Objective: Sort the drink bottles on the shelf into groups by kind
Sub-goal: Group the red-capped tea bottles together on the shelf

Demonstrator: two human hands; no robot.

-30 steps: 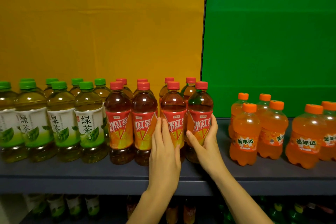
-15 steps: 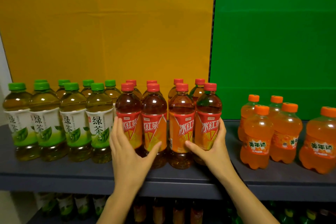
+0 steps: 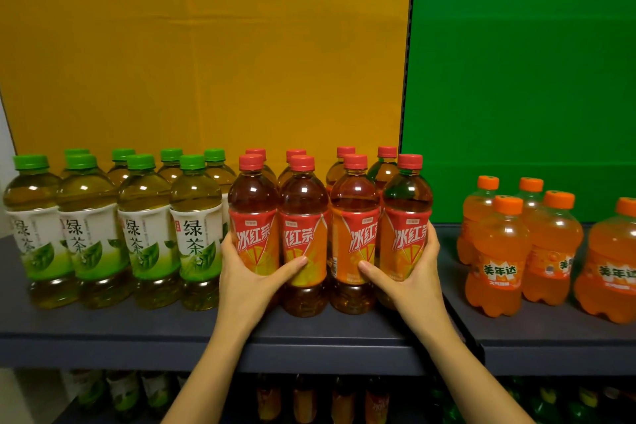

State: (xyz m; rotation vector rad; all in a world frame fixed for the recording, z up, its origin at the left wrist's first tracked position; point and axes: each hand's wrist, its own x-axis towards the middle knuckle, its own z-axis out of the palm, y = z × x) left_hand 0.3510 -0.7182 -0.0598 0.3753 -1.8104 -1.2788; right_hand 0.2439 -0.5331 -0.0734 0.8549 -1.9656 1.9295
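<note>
Shelf (image 3: 137,330) – dark grey, one level, with three groups of bottles standing upright on it.

Item 1: green-tea bottles (image 3: 144,234), green caps, white and green labels. They stand in two rows at the left end, the nearest one just beside the next group.

Item 2: iced-tea bottles (image 3: 303,203), red caps, red and orange labels. They stand in two rows at the middle of the shelf, four in the front row, packed side by side.

Item 3: orange soda bottles (image 3: 550,244), orange caps, shorter and rounder. They stand at the right end, apart from the iced tea.

Left hand (image 3: 246,280) – grips the leftmost front iced-tea bottle (image 3: 253,196). Its fingers curl round the bottle's outer side, and the thumb stretches across onto the label of the second bottle.

Right hand (image 3: 411,280) – grips the rightmost front iced-tea bottle (image 3: 407,196). Its fingers curl round that bottle's outer side, and the thumb reaches over to the label of the third bottle. The two hands bracket the front row between them.

Backing: yellow panel (image 3: 206,45) behind the teas, green panel (image 3: 516,45) behind the soda.

Below: lower-shelf bottles (image 3: 303,399), dim, with kinds hard to make out.
</note>
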